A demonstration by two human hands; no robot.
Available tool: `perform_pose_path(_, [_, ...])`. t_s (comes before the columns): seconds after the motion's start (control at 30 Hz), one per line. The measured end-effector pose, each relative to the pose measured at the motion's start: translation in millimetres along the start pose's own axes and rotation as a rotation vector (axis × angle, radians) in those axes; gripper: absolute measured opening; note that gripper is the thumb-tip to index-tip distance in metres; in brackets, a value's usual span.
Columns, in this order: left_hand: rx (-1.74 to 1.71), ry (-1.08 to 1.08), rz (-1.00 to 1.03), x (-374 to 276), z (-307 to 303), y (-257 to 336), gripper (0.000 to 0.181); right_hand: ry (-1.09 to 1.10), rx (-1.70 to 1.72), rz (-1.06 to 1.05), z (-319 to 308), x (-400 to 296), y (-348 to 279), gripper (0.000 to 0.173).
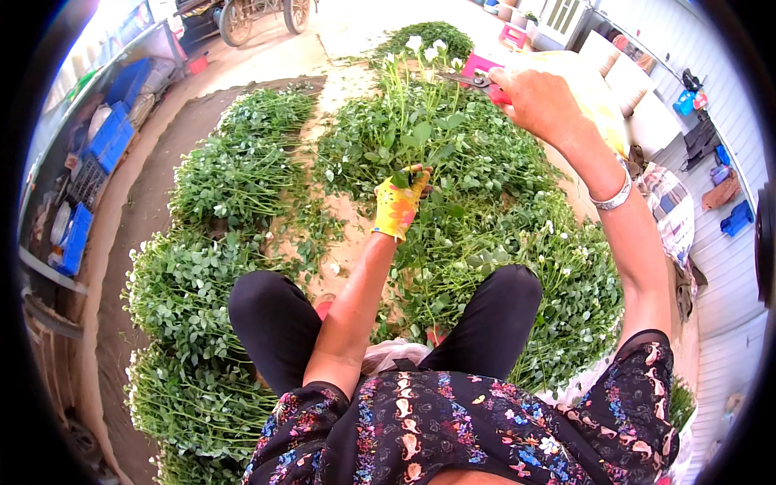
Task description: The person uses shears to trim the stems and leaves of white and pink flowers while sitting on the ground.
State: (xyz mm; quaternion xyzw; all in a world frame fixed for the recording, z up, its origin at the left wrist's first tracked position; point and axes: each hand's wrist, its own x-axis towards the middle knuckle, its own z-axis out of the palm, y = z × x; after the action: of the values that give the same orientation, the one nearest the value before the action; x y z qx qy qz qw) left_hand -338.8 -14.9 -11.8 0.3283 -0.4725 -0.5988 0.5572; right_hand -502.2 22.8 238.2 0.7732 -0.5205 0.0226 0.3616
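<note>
My left hand [397, 209], in a yellow floral glove, is closed around a few long leafy stems topped with white flowers [414, 43]. The blooms rise above and beyond the glove. Bare and raised at the upper right, my right hand [539, 100] grips red-handled pruning shears [481, 81]. Their blades point left, close to the flower heads, and look slightly parted; I cannot tell whether they touch a stem. Beneath both hands spreads a broad heap of cut green stems [485, 145], its leaves filling the floor before my knees.
Bundled white-flowered stems [200, 291] line a dark ground sheet [139, 242] on my left. Blue plastic crates [112, 142] stand along the left wall. Beyond the shears is a pink plastic object [479, 62]. A wheeled cart [236, 23] is at the far left, plaid cloth [667, 188] at right.
</note>
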Motion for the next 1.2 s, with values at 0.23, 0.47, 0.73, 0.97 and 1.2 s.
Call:
perform_pose_path(0.23, [0.061, 0.0, 0.055, 0, 9, -19, 0.027, -0.258, -0.122, -0.007, -8, 31, 10, 0.023])
perform_pose_path(0.47, [-0.062, 0.013, 0.013, -9, 20, -11, 0.025, -0.396, -0.001, 0.005, -4, 48, 11, 0.017])
perform_pose_path(0.73, [-0.19, 0.019, 0.034, -5, 17, -17, 0.024, -0.505, 0.117, -0.027, -2, 52, 12, 0.017])
perform_pose_path(0.97, [-0.153, 0.04, 0.032, -4, 12, -16, 0.023, -0.454, 0.328, 0.012, -28, 28, 2, 0.025])
perform_pose_path(1.2, [0.029, 0.077, 0.082, -6, 19, -8, 0.015, -0.351, 0.438, -0.079, 5, 16, -7, 0.021])
